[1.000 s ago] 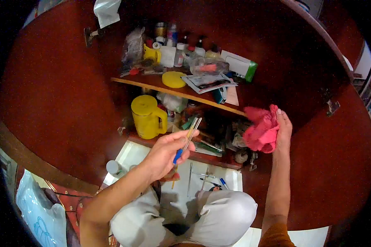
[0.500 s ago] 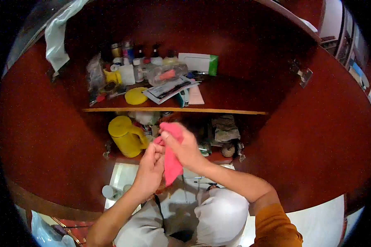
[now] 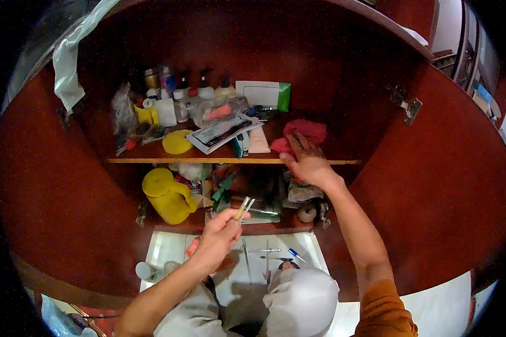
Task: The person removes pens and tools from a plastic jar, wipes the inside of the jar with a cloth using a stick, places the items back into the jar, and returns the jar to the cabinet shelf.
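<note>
On the upper shelf, my right hand point(image 3: 308, 163) rests on a crumpled pink cloth point(image 3: 312, 131), its fingers spread and flat over the near part. My left hand point(image 3: 218, 240) is closed in front of the lower compartment. From its fingertips stick slim items point(image 3: 245, 208) with pale, shiny ends; their kind is unclear. Below that hand shows a coral-coloured piece point(image 3: 193, 246), and I cannot tell whether it is held too. Left of the cloth lie a pale pink flat piece point(image 3: 259, 140) and a printed packet point(image 3: 222, 135).
The upper shelf point(image 3: 230, 161) also bears a yellow round item point(image 3: 177, 142), several bottles and a white-green box point(image 3: 264, 94). Beneath stands a yellow jug point(image 3: 167, 196). Cabinet doors stand open on both sides. A pen point(image 3: 297, 255), thin rods and a lidded jar point(image 3: 146, 271) lie low in front.
The pink cloth went from between both hands up onto the shelf with my right hand. My left hand moved slightly down and right, now showing slim items in its grip.
</note>
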{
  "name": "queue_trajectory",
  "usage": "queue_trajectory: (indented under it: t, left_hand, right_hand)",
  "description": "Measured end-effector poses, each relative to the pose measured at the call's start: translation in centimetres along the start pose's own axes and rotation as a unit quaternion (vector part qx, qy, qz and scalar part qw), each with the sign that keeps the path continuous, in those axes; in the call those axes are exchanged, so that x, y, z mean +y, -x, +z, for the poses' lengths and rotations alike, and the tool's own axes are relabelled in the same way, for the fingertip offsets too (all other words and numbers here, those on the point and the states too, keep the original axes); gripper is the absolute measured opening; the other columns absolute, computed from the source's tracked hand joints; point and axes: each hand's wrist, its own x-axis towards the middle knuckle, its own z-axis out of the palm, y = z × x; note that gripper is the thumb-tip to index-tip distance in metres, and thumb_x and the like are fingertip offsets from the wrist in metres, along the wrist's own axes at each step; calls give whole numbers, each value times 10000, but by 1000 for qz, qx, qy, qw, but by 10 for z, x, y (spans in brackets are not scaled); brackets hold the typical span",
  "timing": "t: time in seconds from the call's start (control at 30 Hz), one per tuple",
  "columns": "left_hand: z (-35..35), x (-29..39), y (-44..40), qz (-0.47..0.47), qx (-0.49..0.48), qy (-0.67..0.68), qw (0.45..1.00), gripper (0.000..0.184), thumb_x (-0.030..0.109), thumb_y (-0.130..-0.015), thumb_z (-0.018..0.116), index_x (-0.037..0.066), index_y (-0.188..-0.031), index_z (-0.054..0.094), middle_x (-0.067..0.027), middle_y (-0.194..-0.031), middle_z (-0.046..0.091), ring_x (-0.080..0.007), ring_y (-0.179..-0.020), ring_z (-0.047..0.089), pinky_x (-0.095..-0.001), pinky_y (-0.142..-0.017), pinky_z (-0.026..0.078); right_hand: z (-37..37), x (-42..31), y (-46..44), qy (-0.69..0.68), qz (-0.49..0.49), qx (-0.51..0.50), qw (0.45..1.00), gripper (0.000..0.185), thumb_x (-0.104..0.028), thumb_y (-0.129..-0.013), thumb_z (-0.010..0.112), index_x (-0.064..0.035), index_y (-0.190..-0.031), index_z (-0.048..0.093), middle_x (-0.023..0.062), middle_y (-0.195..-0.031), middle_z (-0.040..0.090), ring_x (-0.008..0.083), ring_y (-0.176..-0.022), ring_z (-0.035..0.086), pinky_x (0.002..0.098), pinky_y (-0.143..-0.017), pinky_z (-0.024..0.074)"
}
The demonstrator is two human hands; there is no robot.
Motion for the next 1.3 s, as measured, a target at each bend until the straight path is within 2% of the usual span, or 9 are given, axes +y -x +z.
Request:
queue_trajectory:
  t: [0.2,0.33,0.57,0.83,0.93,1.03,1.1,1.23,1.3]
  left_hand:
    - [25,2,-53,56,-29,-50,997,210,118,-964,443,69,-1124,572,44,-672,434,-39,-553,348,-197,-473,280]
    - [51,14,-87,122,-46,-71,989,225,116,-963,458,60,-1151,568,24,-701,485,-39,-552,390,-194,-483,326]
    - [69,8,-116,73,-41,27,996,256,127,-961,475,69,-1194,566,-1,-722,541,-61,-540,456,-208,-476,360]
    - [52,2,-132,90,25,9,996,231,223,-960,479,88,-1117,579,50,-628,411,-48,-492,356,-213,-439,272]
    - [44,23,-129,82,52,-4,995,279,259,-951,522,29,-1091,594,8,-752,536,-87,-650,479,-255,-584,396]
    - [40,3,-150,299,115,-114,940,252,239,-937,551,45,-1082,622,30,-720,544,-72,-642,499,-237,-573,398]
    - [41,3,-152,274,111,-110,949,234,220,-931,562,31,-1048,635,19,-759,573,-87,-701,519,-254,-640,419]
    - [40,7,-145,197,123,-104,967,250,209,-926,547,-9,-1022,624,-72,-799,630,-153,-741,546,-316,-714,446]
    - [37,10,-135,150,117,-72,979,213,198,-926,545,4,-971,621,-20,-706,553,-119,-640,473,-296,-611,408]
  right_hand:
    - [7,27,-37,-56,-49,-63,995,557,-458,-973,340,-127,-1421,356,115,-1470,344,348,-1331,344,423,-1088,298]
    - [1,46,-79,-22,46,-97,994,510,-428,-970,353,-161,-1404,384,117,-1466,346,346,-1327,349,433,-1085,298]
    - [38,151,-146,-15,81,-95,992,524,-465,-959,323,-173,-1386,409,132,-1440,386,307,-1338,339,419,-1097,268]
    - [-8,99,-96,79,143,-91,982,526,-483,-948,343,-139,-1311,508,185,-1359,440,362,-1309,344,469,-1040,343]
    - [-10,76,-54,168,175,-9,970,493,-454,-930,411,-127,-1275,538,213,-1239,525,402,-1220,421,473,-987,396]
    - [2,71,-33,163,106,98,976,426,-389,-890,486,-109,-1193,590,215,-1215,538,410,-1150,472,484,-945,430]
    - [20,48,-33,82,70,156,982,347,-310,-841,546,-82,-1080,652,214,-1270,514,401,-1150,478,518,-924,444]
    - [20,-20,-27,22,-2,126,992,359,-327,-875,560,-92,-1141,607,210,-1106,545,393,-1026,517,476,-852,455]
    - [18,-36,-12,-15,-61,183,981,348,-313,-866,573,-90,-1131,607,204,-1071,547,388,-998,522,477,-834,455]
